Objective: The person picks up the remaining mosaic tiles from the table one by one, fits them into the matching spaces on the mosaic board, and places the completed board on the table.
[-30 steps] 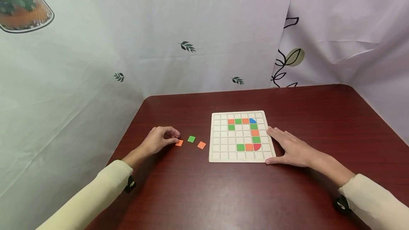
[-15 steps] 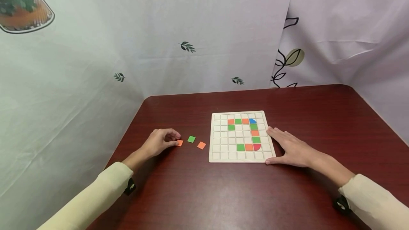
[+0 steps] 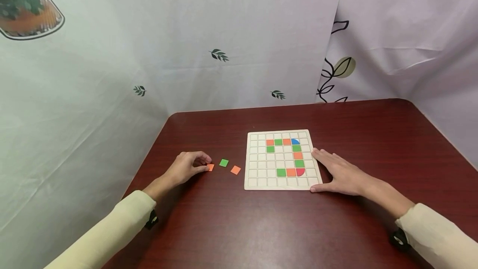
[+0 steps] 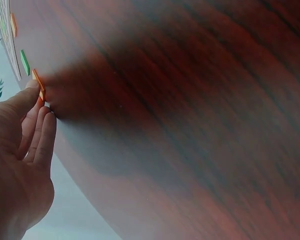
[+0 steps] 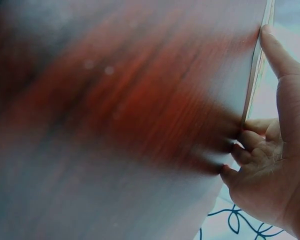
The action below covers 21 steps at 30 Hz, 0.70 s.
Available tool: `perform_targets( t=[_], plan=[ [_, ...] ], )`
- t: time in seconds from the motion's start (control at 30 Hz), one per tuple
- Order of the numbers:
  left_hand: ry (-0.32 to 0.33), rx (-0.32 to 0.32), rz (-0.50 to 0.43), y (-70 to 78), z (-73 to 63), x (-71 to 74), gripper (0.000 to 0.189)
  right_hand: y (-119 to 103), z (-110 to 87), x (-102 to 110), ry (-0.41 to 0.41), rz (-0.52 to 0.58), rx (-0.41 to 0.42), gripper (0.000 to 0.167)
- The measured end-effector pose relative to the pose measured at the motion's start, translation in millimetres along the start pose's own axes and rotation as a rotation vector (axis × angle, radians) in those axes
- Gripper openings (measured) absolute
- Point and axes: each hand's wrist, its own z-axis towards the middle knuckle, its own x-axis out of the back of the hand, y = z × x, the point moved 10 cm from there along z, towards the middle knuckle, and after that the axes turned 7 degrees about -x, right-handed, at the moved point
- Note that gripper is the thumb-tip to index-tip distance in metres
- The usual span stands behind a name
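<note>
My left hand point(image 3: 188, 167) is low over the table's left side, its thumb and fingers pinching an orange square tile point(image 3: 211, 168). In the left wrist view, the thumb covers the middle of that tile point(image 4: 38, 80). Just to the right lie a green square tile point(image 3: 223, 162) and another orange tile point(image 3: 235, 170). A pale wooden grid board point(image 3: 261, 182) carries green and orange squares, plus a blue and a red rounded piece. My right hand point(image 3: 341, 175) rests at the board's right edge, fingers extended, thumb at the near corner. In the right wrist view its fingertips touch the table.
The dark red-brown table point(image 3: 269, 223) has rounded far corners. Behind it and to the left hangs a pale cloth point(image 3: 242, 20) printed with leaves and plants. Black bands point(image 3: 152, 219) show below both cream sleeves.
My left hand has shifted slightly right and its fingertips have lowered around the orange tile, covering more of it. The right hand, the board and the other tiles stay in place.
</note>
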Motion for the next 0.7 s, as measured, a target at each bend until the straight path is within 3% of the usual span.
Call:
perform_targets(
  t=[0.4, 0.7],
  plan=[
    [-0.010, -0.026, 0.032, -0.5, 1.9, -2.5, 0.020, -1.2, 0.0, -0.5, 0.012, -0.005, 0.008, 0.121],
    [-0.013, -0.012, 0.024, -0.2, 1.4, -4.4, 0.021, -2.7, -0.6, -0.1, 0.004, -0.005, 0.003, 0.122]
  ],
)
